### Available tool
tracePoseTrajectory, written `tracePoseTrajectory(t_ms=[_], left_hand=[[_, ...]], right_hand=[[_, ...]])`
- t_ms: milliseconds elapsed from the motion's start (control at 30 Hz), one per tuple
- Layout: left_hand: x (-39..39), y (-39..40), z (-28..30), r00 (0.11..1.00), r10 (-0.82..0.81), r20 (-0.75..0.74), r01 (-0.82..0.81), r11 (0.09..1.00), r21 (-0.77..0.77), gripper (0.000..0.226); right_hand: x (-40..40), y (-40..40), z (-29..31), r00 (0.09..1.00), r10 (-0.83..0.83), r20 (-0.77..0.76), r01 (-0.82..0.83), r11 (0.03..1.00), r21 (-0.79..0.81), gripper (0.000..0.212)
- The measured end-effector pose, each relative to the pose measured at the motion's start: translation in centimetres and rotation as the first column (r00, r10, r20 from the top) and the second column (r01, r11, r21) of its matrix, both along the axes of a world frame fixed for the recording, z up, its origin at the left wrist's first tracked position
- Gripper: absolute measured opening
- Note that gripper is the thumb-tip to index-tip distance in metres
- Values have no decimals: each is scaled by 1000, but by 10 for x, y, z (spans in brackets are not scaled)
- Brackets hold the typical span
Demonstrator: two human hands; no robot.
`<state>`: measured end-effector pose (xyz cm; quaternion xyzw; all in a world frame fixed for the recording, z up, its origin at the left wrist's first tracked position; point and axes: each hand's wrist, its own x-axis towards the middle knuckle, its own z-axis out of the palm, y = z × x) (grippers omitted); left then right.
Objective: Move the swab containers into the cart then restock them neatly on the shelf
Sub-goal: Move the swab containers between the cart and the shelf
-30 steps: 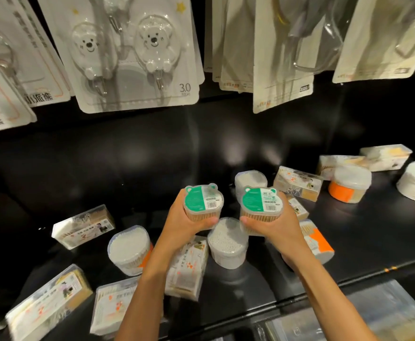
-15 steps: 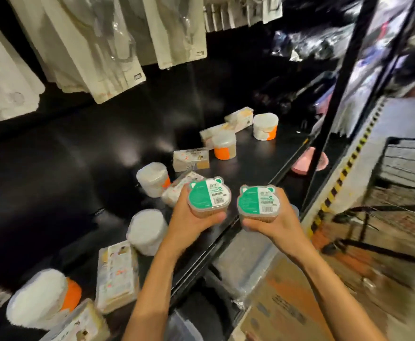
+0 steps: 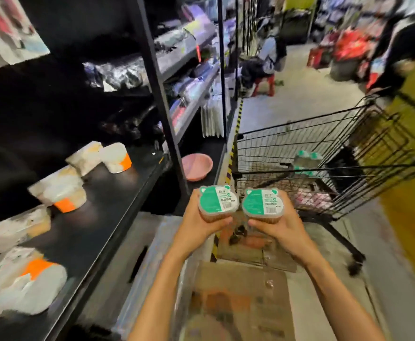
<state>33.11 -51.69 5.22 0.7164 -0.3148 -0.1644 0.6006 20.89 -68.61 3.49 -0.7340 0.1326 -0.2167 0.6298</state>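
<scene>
View has swung off the shelf [image 3: 117,205] toward the cart [image 3: 299,153] now. Left hand [image 3: 199,223] and right hand [image 3: 281,226] each grip a green-lidded swab tub [image 3: 217,201], side by side short of the cart, so drop-off looks next.

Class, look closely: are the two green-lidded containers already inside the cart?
No, the left hand and right hand hold them short of the cart.

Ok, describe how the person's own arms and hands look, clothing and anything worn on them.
Both forearms are bare as far as the view shows: no sleeves in sight. The left hand and right hand wear no gloves, and no watch, bracelet or ring shows on the wrists or fingers. Motion blur hides finer detail such as the nails.
</scene>
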Motion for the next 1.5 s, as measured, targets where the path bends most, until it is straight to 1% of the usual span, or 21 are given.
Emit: tracePoseTrajectory(t_ms=[67,167,233,367,467,567,767,833,900,967,1067,1133,1167,1200,1233,1300,1333,1433,1500], left_hand=[[-1,-53,-2,1000,-27,-1,27,1000,-5,64],[-5,-129,-5,997,-78,-24,78,997,13,67],[-7,-172,-7,994,-102,-25,103,995,13,68],[-4,-243,-12,989,-131,-63,132,991,15,69],[5,-284,-15,984,-161,-80,164,986,34,67],[20,-323,-22,978,-185,-98,190,981,44,67],[71,-410,-47,964,-237,-121,245,968,50,75],[94,-442,-58,964,-241,-109,249,967,63,77],[120,-475,-69,957,-250,-149,264,960,88,78],[145,-505,-79,942,-265,-205,290,952,101,78],[180,-547,-93,923,-261,-284,303,946,113,82],[200,-573,-105,912,-243,-329,299,945,131,84],[208,-587,-112,909,-238,-341,300,944,140,80],[214,-600,-121,917,-222,-332,289,942,168,75],[220,-613,-130,938,-185,-293,257,939,229,72],[230,-637,-151,979,-107,-175,168,909,381,77],[234,-648,-162,984,-84,-156,143,895,422,82],[242,-677,-196,981,-59,-187,141,874,466,84],[245,-693,-222,974,-59,-218,155,877,455,83]], right_hand=[[-10,-50,-2,999,-44,-7,44,999,9,66],[-25,-122,-2,993,-104,-51,105,994,25,74],[-33,-166,-3,989,-138,-61,139,990,16,71],[-41,-233,-6,975,-214,-66,217,976,34,68],[-38,-274,-14,961,-260,-90,265,963,47,74],[-26,-312,-23,948,-302,-101,310,948,74,80],[19,-392,-39,920,-366,-137,377,924,64,68],[37,-423,-47,911,-382,-155,396,915,74,69],[60,-456,-54,901,-393,-183,413,907,87,72],[87,-489,-65,895,-391,-213,415,906,81,76],[127,-533,-82,856,-420,-301,433,901,-25,87],[149,-559,-96,837,-428,-340,422,901,-95,84],[158,-570,-103,833,-422,-358,411,905,-110,82],[167,-581,-109,830,-409,-379,399,910,-109,80],[174,-592,-116,829,-393,-398,386,917,-102,80],[187,-612,-132,826,-365,-430,360,928,-98,80],[193,-623,-141,825,-352,-442,346,933,-96,79],[210,-655,-172,824,-303,-480,313,948,-61,71],[219,-673,-196,827,-262,-498,280,959,-40,62]])
